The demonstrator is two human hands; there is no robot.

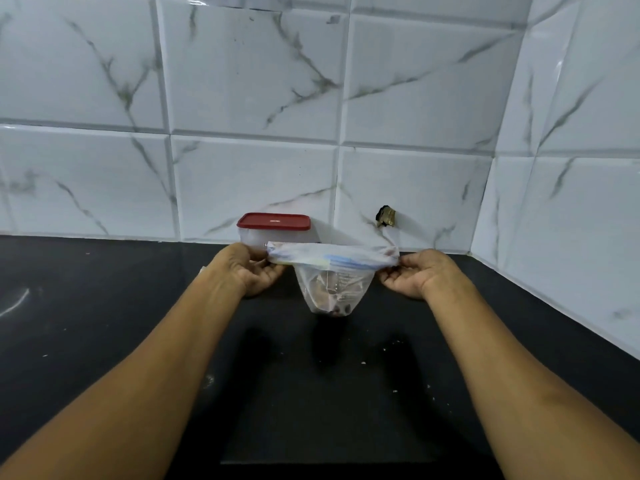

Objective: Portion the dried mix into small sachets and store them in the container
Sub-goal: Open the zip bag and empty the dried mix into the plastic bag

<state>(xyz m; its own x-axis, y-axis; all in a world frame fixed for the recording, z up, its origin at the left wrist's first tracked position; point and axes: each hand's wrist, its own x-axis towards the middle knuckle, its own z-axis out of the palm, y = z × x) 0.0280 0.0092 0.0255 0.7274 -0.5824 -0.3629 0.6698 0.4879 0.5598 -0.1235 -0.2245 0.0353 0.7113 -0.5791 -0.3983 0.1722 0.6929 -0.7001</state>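
A clear zip bag [332,282] with a blue and yellow seal strip hangs above the black counter [104,306], a little dark dried mix gathered at its bottom. My left hand [251,270] pinches the left end of the bag's top edge. My right hand [412,273] pinches the right end, so the top is stretched flat between them. Behind the bag, against the wall, stands a clear plastic container [254,237] with a red lid [273,221] on it. The bag's left corner covers part of the container.
White marble-look tiles [242,98] line the back wall and the right side wall, meeting in a corner at the right. A dark broken hole [385,216] shows in the back tile. Small pale crumbs lie scattered on the counter.
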